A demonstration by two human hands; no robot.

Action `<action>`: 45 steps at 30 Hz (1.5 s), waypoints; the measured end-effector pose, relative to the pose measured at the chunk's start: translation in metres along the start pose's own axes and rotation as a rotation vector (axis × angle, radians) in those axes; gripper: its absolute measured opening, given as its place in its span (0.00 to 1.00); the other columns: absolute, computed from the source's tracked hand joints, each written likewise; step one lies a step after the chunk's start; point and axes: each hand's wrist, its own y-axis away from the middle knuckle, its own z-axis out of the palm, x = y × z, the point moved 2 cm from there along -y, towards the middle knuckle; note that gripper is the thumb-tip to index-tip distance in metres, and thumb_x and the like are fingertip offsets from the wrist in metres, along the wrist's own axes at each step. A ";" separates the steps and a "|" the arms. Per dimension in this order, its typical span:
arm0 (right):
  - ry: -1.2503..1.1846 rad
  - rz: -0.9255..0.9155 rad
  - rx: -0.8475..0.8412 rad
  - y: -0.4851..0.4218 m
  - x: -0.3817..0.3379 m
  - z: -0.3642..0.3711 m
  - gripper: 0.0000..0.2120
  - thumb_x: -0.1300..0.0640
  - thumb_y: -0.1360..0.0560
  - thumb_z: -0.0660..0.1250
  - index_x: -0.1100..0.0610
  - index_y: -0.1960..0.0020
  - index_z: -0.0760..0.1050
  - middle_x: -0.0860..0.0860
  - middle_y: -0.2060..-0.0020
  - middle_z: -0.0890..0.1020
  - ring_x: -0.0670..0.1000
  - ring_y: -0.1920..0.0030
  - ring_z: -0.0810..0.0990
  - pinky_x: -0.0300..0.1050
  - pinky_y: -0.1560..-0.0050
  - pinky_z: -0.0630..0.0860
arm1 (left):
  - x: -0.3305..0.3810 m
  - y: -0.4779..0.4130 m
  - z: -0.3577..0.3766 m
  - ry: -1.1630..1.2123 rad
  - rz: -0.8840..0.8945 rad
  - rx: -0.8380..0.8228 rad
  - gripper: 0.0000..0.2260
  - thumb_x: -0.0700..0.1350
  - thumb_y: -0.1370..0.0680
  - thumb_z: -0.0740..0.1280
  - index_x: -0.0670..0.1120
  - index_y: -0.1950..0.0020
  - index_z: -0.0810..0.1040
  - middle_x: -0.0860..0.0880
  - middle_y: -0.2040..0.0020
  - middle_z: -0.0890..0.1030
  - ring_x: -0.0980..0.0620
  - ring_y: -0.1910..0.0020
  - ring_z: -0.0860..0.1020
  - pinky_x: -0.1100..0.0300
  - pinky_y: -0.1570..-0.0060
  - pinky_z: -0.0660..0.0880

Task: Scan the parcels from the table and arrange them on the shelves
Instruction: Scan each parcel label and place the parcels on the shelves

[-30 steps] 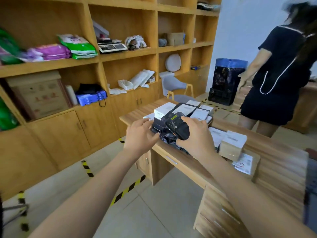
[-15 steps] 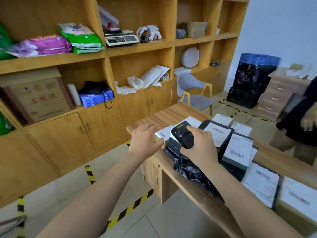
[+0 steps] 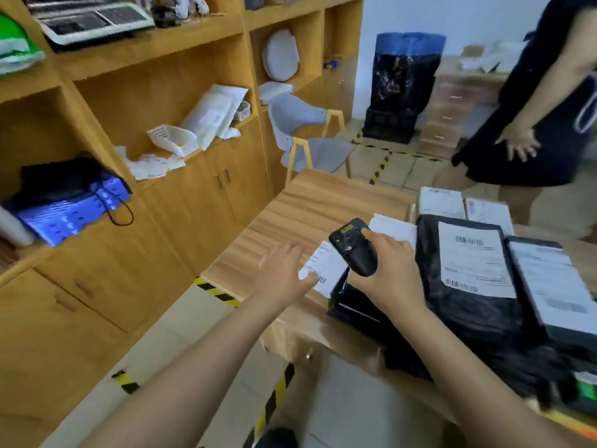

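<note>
Currently scanning at the corner of the tabletop (image 3: 307, 208), with the edge close by.
The right hand (image 3: 387, 279) has its grip closed around the black scanner (image 3: 353, 247); the left hand (image 3: 281, 276), grip wide with fingers spread, lies flat by the white-labelled parcel (image 3: 329, 263). Its thumb sits near the barcode (image 3: 321, 280) and could block the read. The black parcels (image 3: 468, 312) piled alongside seem to hang over the near edge, so a nudge could tip one to the floor (image 3: 200, 334).

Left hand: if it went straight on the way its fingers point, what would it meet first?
Most likely the white-labelled flat parcel on the wooden table, just ahead of the left hand; depth is unclear, and its thumb may be touching it.
</note>
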 end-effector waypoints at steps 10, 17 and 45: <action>0.050 0.261 0.097 0.002 0.004 0.011 0.36 0.49 0.35 0.74 0.51 0.29 0.68 0.47 0.44 0.78 0.54 0.45 0.70 0.44 0.50 0.68 | -0.015 -0.037 0.083 0.052 0.026 -0.278 0.43 0.65 0.29 0.67 0.47 0.23 0.54 0.45 0.26 0.60 0.44 0.28 0.58 0.50 0.31 0.61; 0.065 0.263 0.078 0.002 0.007 0.009 0.37 0.51 0.35 0.75 0.50 0.29 0.68 0.46 0.41 0.77 0.53 0.43 0.69 0.44 0.49 0.69 | -0.021 -0.045 0.103 0.198 -0.091 -0.331 0.49 0.60 0.33 0.74 0.47 0.22 0.50 0.44 0.26 0.59 0.42 0.29 0.60 0.50 0.32 0.64; 0.787 -0.035 -0.235 -0.062 -0.177 0.030 0.47 0.58 0.35 0.76 0.50 0.24 0.53 0.53 0.36 0.71 0.55 0.39 0.67 0.51 0.44 0.72 | -0.140 -0.169 -0.053 0.085 0.830 -0.101 0.50 0.55 0.39 0.75 0.46 0.22 0.55 0.49 0.25 0.61 0.46 0.28 0.60 0.52 0.29 0.56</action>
